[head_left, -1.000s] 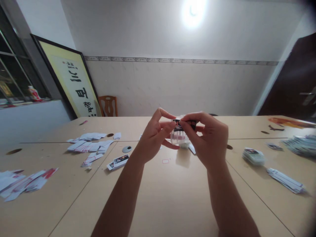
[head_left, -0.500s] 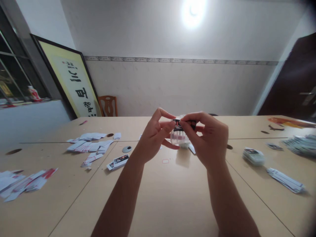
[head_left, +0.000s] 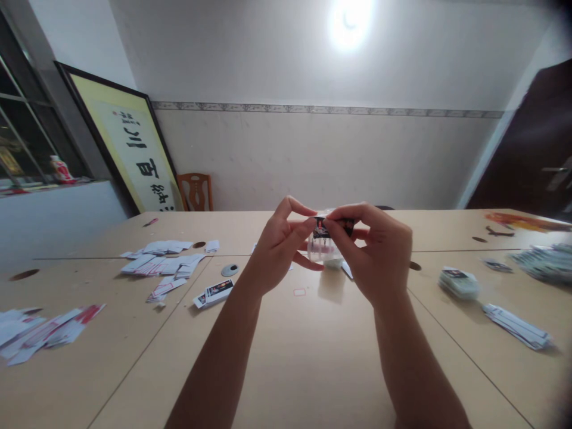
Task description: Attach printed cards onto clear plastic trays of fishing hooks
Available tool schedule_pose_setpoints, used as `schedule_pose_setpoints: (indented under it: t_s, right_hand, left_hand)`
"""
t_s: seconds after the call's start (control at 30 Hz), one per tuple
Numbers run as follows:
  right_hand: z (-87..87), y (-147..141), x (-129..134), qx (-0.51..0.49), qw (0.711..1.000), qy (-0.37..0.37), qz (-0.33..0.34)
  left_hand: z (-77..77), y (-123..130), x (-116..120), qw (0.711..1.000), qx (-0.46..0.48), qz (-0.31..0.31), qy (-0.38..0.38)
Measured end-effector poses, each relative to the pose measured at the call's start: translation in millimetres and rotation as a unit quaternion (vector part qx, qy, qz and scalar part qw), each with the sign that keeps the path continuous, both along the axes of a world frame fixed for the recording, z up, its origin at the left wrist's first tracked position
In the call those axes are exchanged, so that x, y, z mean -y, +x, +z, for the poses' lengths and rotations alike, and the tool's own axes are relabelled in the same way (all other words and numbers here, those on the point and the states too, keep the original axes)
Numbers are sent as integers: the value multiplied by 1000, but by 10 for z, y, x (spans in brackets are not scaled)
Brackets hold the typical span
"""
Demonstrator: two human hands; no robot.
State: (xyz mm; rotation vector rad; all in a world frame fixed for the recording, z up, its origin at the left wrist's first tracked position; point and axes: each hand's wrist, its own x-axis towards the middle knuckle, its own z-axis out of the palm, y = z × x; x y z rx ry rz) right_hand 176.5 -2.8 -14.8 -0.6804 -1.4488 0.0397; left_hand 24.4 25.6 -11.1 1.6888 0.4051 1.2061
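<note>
A clear plastic container (head_left: 320,249) is held up above the table between my two hands. Across its upper side lies a black printed label (head_left: 320,228). My left hand (head_left: 283,241) grips the container from the left, its thumb on the label's left part and other fingers around and under the container. My right hand (head_left: 373,247) pinches the label with thumb and index finger, and its other fingers are behind, partly hidden. A pale object on the table shows partly beneath the container.
White paper slips (head_left: 163,262) and black printed labels (head_left: 218,290) lie left on the table (head_left: 308,357). At the right are a stacked clear pack (head_left: 459,282), a strip bundle (head_left: 517,326) and a heap of packets (head_left: 543,262).
</note>
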Motion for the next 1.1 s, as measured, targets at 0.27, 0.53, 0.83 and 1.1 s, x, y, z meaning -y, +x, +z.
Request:
schedule_pose_setpoints:
  t_s: [0.27,0.53,0.83,1.1]
  right_hand:
    - [-12,-20,-29,-7,1000,-1,-21]
    - [-11,-27,-7,9,999,-10,-35]
    - [-4,-6,-7,5,999,-21,-35]
    - [-7,-15,-12,-6,999,-19,-36]
  left_hand:
    - [5,5,-5,1000,1,3,-5]
    - [4,30,7,999,-6,35,-5]
    - [20,23,29,1000,-19,17,1]
    - [31,3,31,1000,-23,12,-10]
